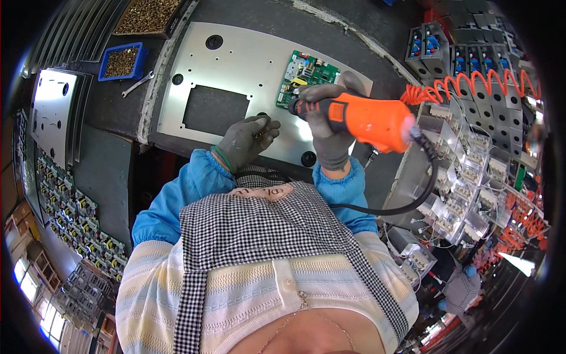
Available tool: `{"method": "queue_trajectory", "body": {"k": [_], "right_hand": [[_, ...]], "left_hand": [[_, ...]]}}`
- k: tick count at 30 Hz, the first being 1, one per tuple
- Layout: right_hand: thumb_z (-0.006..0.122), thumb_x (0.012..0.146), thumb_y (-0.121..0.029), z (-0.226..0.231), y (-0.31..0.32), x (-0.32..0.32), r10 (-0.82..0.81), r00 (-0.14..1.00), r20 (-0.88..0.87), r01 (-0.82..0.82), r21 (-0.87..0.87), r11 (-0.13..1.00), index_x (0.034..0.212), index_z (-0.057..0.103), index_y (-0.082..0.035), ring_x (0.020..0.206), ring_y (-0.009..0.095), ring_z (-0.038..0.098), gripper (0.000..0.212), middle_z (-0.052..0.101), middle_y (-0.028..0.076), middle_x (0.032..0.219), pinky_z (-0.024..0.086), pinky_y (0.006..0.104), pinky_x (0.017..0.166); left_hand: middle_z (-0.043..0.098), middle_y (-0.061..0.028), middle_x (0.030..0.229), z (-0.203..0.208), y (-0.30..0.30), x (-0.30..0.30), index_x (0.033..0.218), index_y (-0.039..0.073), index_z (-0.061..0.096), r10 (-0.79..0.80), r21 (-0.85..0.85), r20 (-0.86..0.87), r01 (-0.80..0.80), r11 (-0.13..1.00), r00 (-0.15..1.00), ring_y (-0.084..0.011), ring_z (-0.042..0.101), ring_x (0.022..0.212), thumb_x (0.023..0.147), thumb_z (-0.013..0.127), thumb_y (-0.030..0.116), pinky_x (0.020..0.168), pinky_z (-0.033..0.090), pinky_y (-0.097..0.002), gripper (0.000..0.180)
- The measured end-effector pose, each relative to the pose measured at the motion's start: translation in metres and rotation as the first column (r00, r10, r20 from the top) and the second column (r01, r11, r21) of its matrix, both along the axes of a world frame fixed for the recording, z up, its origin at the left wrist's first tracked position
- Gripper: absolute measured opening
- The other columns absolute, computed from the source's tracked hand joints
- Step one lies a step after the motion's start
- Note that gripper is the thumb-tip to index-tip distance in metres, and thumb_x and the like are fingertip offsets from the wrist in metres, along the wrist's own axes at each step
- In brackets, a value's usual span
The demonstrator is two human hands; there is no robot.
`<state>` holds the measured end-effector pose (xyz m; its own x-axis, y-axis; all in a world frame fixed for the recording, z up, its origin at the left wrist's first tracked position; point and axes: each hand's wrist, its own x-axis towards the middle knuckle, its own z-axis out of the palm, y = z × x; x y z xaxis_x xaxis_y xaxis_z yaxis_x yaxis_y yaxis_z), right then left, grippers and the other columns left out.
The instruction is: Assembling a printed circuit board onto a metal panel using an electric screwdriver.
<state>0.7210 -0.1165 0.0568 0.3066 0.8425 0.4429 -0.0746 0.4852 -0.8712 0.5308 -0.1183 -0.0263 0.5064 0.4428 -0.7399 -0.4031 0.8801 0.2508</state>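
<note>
Fingers of the right hand, in a grey knit glove, wrap fully closed around an orange electric screwdriver, its dark nose lying over the lower edge of a green circuit board. Left hand rests curled on the metal panel, fingers half bent (whether they pinch a small screw cannot be told). The board sits at the panel's far right corner; the panel, a matt, smooth sheet with a rectangular cut-out and round holes, lies flat on the dark worktop. Judged risks: the bit could slip off a screw head and score the board, or the coiled orange cable could drag the tool aside. A blue tray of brass fasteners stands well apart.
</note>
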Motion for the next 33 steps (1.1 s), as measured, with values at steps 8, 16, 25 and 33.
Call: {"method": "queue_trajectory", "body": {"k": [8, 16, 25, 33], "right_hand": [[0.074, 0.083, 0.001, 0.005, 0.013, -0.015, 0.159, 0.97, 0.186, -0.137, -0.122, 0.983, 0.133, 0.04, 0.0, 0.088, 0.023, 0.07, 0.06, 0.069, 0.011, 0.092, 0.057, 0.0424, 0.088], [0.074, 0.081, 0.001, 0.017, 0.017, -0.016, 0.162, 0.984, 0.075, -0.151, -0.133, 0.979, 0.145, 0.031, 0.0, 0.087, 0.025, 0.069, 0.077, 0.068, 0.013, 0.093, 0.058, 0.0391, 0.08], [0.067, 0.085, -0.016, 0.051, 0.003, -0.008, 0.074, 0.965, -0.253, -0.068, 0.029, 0.997, 0.148, 0.03, -0.004, 0.082, 0.028, 0.069, 0.073, 0.066, 0.012, 0.091, 0.057, 0.0514, 0.086], [0.061, 0.092, -0.022, 0.049, 0.002, -0.018, -0.185, 0.942, -0.28, 0.145, -0.158, 0.977, 0.145, 0.037, -0.006, 0.086, 0.024, 0.064, 0.061, 0.064, 0.011, 0.092, 0.055, 0.0518, 0.088]], "left_hand": [[0.064, -0.0082, 0.105, -0.013, 0.004, 0.001, 0.126, -0.003, 0.058, 0.107, 0.115, -0.013, -0.105, 0.988, 0.994, -0.0127, 0.06, 0.087, 0.104, 0.056, 0.018, 0.073, 0.053, -0.0205, 0.03], [0.06, 0.0019, 0.093, -0.011, 0.002, -0.001, 0.11, 0.007, 0.059, 0.092, 0.062, 0.046, -0.095, 0.994, 0.995, -0.0061, 0.054, 0.074, 0.106, 0.052, 0.037, 0.063, 0.049, -0.0164, 0.03], [0.056, 0.0036, 0.084, 0.014, 0.003, 0.006, 0.105, 0.01, 0.057, 0.013, 0.069, 0.077, -0.018, 0.997, 0.997, -0.0047, 0.047, 0.068, 0.106, 0.051, 0.043, 0.056, 0.043, -0.0167, 0.034], [0.055, 0.0039, 0.082, 0.017, 0.004, 0.006, 0.102, 0.01, 0.056, -0.005, 0.146, -0.03, 0.009, 0.989, 1.0, -0.0048, 0.047, 0.067, 0.106, 0.051, 0.041, 0.056, 0.041, -0.0168, 0.032]]}}
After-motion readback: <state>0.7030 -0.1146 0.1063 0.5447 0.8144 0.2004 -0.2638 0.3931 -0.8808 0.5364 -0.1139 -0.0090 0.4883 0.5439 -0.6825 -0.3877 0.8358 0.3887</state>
